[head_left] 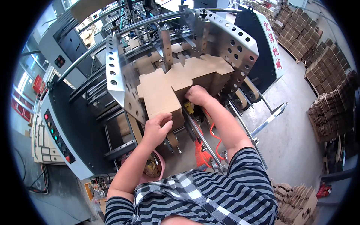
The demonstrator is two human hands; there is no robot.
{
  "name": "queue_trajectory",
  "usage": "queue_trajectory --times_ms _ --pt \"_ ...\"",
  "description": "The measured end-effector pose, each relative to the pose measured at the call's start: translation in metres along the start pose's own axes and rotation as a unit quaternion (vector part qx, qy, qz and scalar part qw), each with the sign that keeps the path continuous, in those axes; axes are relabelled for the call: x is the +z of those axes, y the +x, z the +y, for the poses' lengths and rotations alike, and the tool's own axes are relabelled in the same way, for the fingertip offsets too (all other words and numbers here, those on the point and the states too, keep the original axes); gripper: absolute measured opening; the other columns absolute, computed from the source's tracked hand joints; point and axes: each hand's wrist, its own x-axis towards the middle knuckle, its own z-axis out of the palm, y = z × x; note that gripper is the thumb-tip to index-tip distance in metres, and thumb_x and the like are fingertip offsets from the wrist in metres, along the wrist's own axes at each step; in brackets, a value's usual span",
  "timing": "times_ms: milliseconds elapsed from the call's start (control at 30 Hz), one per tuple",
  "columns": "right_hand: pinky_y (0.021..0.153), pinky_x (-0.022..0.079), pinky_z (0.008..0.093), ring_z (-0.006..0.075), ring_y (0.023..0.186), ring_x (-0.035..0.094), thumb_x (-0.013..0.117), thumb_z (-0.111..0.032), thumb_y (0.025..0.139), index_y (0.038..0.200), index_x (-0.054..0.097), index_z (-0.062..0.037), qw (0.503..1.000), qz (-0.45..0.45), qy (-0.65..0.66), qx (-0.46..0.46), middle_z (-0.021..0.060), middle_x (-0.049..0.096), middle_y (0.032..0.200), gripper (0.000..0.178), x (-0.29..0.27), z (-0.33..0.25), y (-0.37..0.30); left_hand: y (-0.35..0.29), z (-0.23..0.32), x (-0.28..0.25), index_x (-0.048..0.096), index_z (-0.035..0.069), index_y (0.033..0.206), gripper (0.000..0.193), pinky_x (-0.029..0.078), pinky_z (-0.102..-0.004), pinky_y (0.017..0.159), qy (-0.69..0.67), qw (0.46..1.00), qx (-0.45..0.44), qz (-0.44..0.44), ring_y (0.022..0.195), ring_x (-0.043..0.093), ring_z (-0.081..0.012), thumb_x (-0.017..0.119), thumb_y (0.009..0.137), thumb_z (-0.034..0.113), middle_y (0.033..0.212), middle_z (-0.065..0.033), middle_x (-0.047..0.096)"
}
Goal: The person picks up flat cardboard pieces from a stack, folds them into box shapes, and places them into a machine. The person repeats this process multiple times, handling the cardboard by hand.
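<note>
A stack of flat brown cardboard blanks [161, 92] stands on edge in the machine's feed area, between two perforated metal side plates. My left hand [155, 129] is at the stack's front left corner, thumb apart from the fingers and nothing visibly gripped. To the right, my right hand [197, 96] reaches into the gap at the stack's front. Its fingers are curled and the tips are partly hidden, so what they hold, if anything, cannot be made out. Just below that hand is a yellow part [188, 108].
Perforated metal plates [117, 71] flank the stack. Below it run metal rails and an orange coiled air hose [202, 153]. A pink tub [162, 165] is beneath my left forearm. On the left is a panel with lit buttons [52, 131]; bundled cardboard piles [300, 28] stand right.
</note>
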Motion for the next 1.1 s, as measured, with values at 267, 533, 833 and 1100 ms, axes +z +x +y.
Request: queue_trajectory --times_ms 267,533,833,1100 --pt "0.083 0.052 0.0399 0.0318 0.097 0.063 0.056 -0.031 0.077 0.093 0.071 -0.0102 0.993 -0.002 -0.060 0.098 0.0146 0.067 0.097 0.030 -0.033 0.038 -0.022 -0.006 0.008 -0.005 0.060 -0.003 0.114 0.037 0.050 -0.0305 0.089 0.037 0.998 0.002 -0.054 0.099 0.065 -0.0203 0.067 0.081 0.013 0.105 -0.0148 0.068" --pt "0.084 0.050 0.0421 0.0325 0.094 0.064 0.056 -0.021 0.080 0.088 0.071 -0.0078 0.974 -0.001 -0.205 0.097 0.0148 0.068 0.097 0.022 -0.055 0.135 -0.006 -0.002 -0.001 -0.004 0.061 -0.002 0.113 0.038 0.050 -0.0321 0.088 0.048 0.998 0.015 -0.041 0.097 0.066 -0.0225 0.068 0.080 0.015 0.103 -0.0148 0.068" --pt "0.086 0.050 0.0412 0.0319 0.095 0.064 0.058 -0.027 0.076 0.091 0.071 -0.0096 0.971 -0.085 -0.195 0.105 0.0151 0.067 0.101 0.026 -0.076 0.122 -0.003 0.006 0.003 -0.008 0.061 -0.004 0.113 0.036 0.052 -0.0304 0.085 0.027 0.995 -0.045 -0.080 0.096 0.067 -0.0210 0.065 0.082 0.014 0.102 -0.0176 0.068" --pt "0.076 0.052 0.0389 0.0305 0.079 0.066 0.067 -0.027 0.069 0.077 0.072 -0.0072 0.981 -0.021 -0.139 0.134 0.0158 0.067 0.079 0.022 -0.117 0.095 -0.007 0.009 0.009 -0.010 0.061 -0.006 0.113 0.032 0.051 -0.0257 0.084 -0.099 0.978 -0.138 -0.117 0.095 0.064 -0.0135 0.064 0.086 0.011 0.106 -0.0126 0.067"
